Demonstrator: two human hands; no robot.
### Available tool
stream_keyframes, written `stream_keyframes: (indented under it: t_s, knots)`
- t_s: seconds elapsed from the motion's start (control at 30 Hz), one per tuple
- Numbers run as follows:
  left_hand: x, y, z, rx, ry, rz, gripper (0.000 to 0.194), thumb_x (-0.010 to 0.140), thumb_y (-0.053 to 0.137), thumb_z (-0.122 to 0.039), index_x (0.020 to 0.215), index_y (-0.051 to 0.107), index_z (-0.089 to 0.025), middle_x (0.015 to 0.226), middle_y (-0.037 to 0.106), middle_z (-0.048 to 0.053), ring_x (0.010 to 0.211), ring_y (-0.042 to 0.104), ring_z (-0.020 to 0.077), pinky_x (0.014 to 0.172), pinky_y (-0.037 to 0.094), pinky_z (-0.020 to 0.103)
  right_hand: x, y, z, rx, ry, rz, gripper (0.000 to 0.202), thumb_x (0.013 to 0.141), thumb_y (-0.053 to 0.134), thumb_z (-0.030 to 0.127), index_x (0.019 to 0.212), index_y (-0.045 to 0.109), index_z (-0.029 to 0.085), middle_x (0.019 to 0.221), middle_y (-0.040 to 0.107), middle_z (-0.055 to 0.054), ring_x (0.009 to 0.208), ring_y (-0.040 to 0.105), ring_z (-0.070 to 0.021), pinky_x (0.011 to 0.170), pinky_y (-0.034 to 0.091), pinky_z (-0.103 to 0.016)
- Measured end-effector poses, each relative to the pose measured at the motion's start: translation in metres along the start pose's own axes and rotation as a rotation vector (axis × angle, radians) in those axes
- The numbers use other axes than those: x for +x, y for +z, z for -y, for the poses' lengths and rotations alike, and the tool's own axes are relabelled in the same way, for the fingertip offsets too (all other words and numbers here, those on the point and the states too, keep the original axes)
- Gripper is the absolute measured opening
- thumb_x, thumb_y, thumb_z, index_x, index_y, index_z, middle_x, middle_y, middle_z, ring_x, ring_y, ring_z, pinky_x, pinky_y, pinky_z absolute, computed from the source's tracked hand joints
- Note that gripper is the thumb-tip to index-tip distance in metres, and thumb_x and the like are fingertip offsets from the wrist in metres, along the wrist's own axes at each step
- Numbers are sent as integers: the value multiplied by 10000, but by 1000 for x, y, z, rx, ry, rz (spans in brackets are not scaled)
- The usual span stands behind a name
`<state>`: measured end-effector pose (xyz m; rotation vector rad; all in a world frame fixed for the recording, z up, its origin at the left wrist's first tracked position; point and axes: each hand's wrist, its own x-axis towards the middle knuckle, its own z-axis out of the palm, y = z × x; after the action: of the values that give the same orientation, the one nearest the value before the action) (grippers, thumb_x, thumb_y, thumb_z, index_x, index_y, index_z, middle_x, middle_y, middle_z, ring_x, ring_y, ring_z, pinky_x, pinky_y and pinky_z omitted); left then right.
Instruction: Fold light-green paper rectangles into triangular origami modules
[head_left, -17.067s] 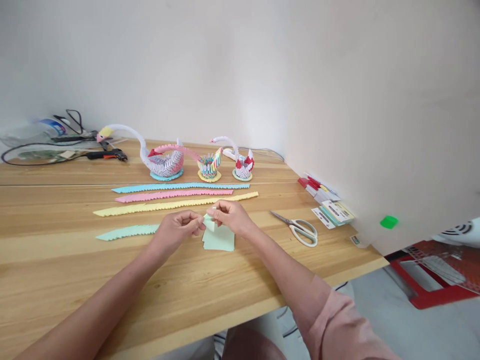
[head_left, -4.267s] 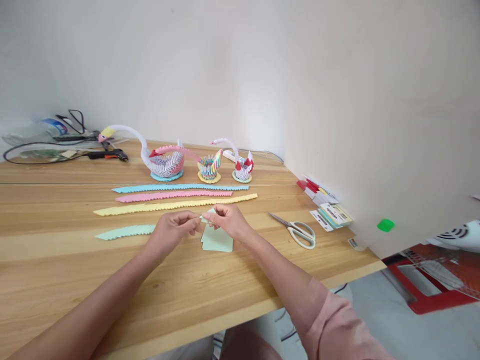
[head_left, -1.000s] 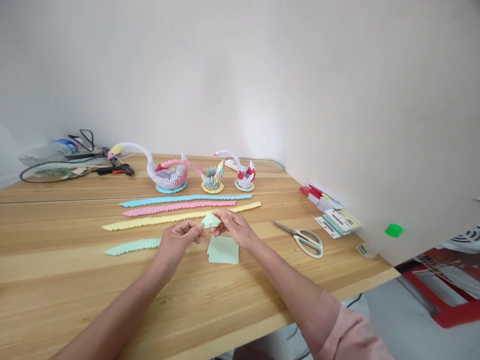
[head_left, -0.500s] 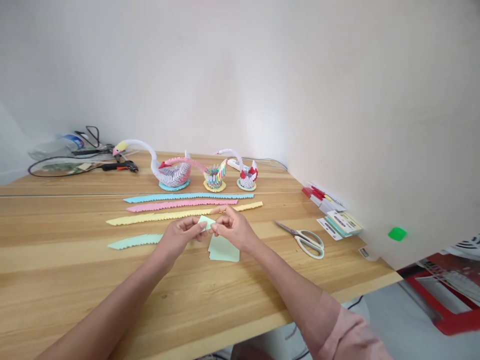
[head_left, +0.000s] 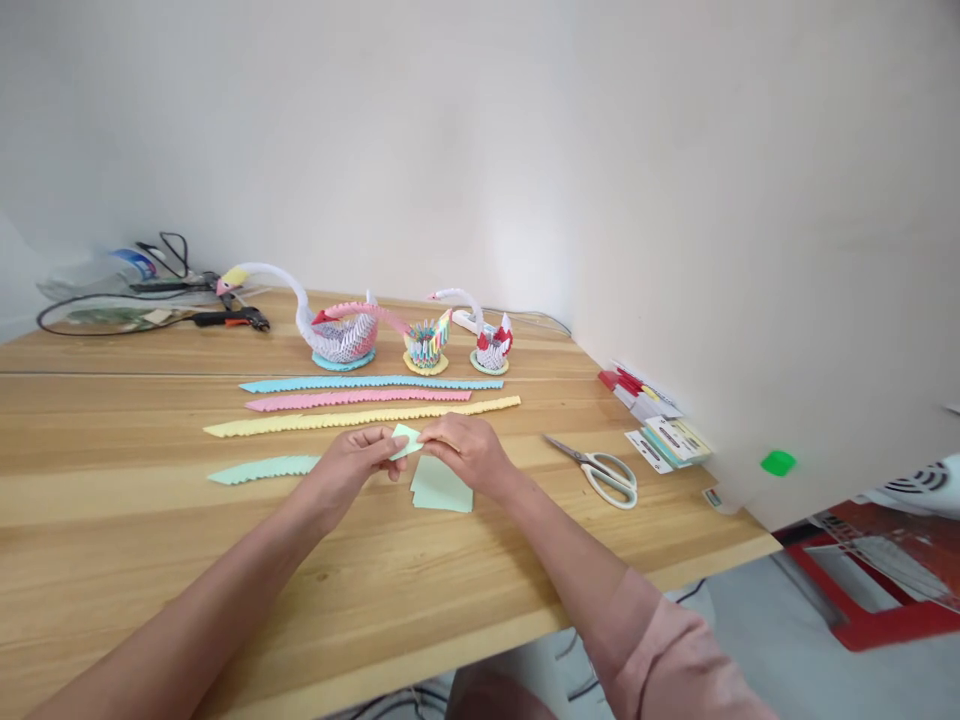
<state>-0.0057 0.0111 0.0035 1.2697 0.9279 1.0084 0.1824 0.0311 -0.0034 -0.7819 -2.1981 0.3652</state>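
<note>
Pale green, a small folded paper piece (head_left: pixel 406 441) is being pinched between the left hand (head_left: pixel 352 468) and right hand (head_left: pixel 461 455), fingertips closed on it, just above the green paper stack (head_left: pixel 441 487) on the bench (head_left: pixel 150 560). Since half a second ago, the hands are sitting slightly lower and closer to the stack. Beyond the stack, the yellow strip (head_left: pixel 360 416) is lying.

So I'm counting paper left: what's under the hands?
A small stack of green sheets lies on the table, partly covered by the right hand. Both hands pinch a folded green piece above it. The sheet count cannot be told.
</note>
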Motion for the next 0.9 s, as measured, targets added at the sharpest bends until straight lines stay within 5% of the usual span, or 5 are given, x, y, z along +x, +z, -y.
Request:
stream_keyframes:
  t_s: [0.27,0.6,0.9]
  knots:
    - [-1,0,0,259,22,-41,263,724,615,-418,604,616,-183,605,614,4,577,514,138,627,394,273,2,-2,3,63,80,2,196,870,483,332,826,619,198,806,641,-42,769,576,-152,734,422,-275]
    - [-3,2,-3,359,105,-46,270,751,569,-448,701,649,-195,714,666,37,652,563,177,655,433,276,7,2,9,438,391,-83,137,756,596,299,735,564,167,736,599,-6,688,549,-115,651,440,-240]
    - [0,3,-2,336,99,-95,234,690,634,-414,631,626,-188,618,615,7,596,532,154,585,422,247,7,5,8,642,444,-78,255,711,649,293,926,554,196,764,628,2,715,602,-119,670,476,-254]
